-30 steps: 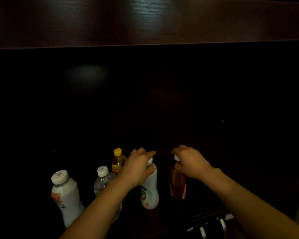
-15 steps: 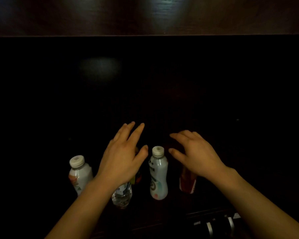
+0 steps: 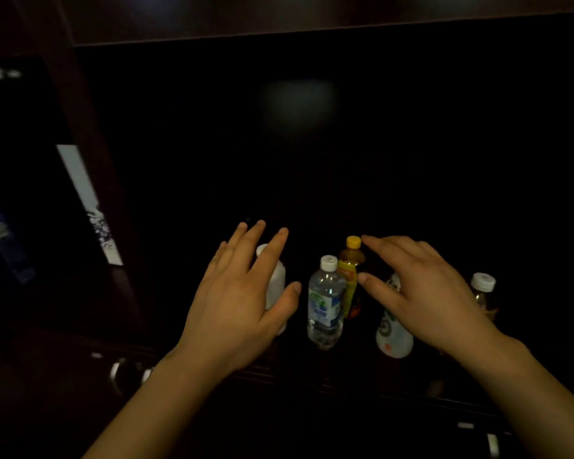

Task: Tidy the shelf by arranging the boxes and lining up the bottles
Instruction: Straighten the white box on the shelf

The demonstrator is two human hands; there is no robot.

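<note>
Bottles sit in a loose row near the front edge of the dark shelf (image 3: 362,385), all upright as far as the dim light shows. Using the clear water bottle (image 3: 325,301) as reference:

- White bottle (image 3: 277,283): just left of the water bottle, mostly hidden behind the left hand (image 3: 242,303). Only its right side and part of the top show between the fingers.
- Yellow-capped bottle (image 3: 352,270): right behind the water bottle and slightly right of it, amber liquid, yellow label. The two overlap in view; can't tell if they touch.
- White printed bottle (image 3: 393,336): right of the water bottle, small gap between them, upper half covered by the right hand (image 3: 424,293).
- White-capped amber bottle (image 3: 484,293): farthest right of the water bottle, past the right hand, partly hidden by that wrist.

Hands: both released, fingers spread, palms down, gripping nothing. Left hand hovers in front of the white bottle, thumb pointing toward the water bottle but short of it. Contact with the white bottle can't be confirmed. Right hand hovers over the white printed bottle, index fingertip level with the yellow cap and just right of it, thumb tip beside the yellow label. Contact there is unclear too.

Water bottle and yellow-capped bottle stand in the open gap between the two hands.

Left of the water bottle, beyond a dark vertical divider (image 3: 90,193), a pale flat box (image 3: 87,203) leans in the next compartment. Too dark to read details.
</note>
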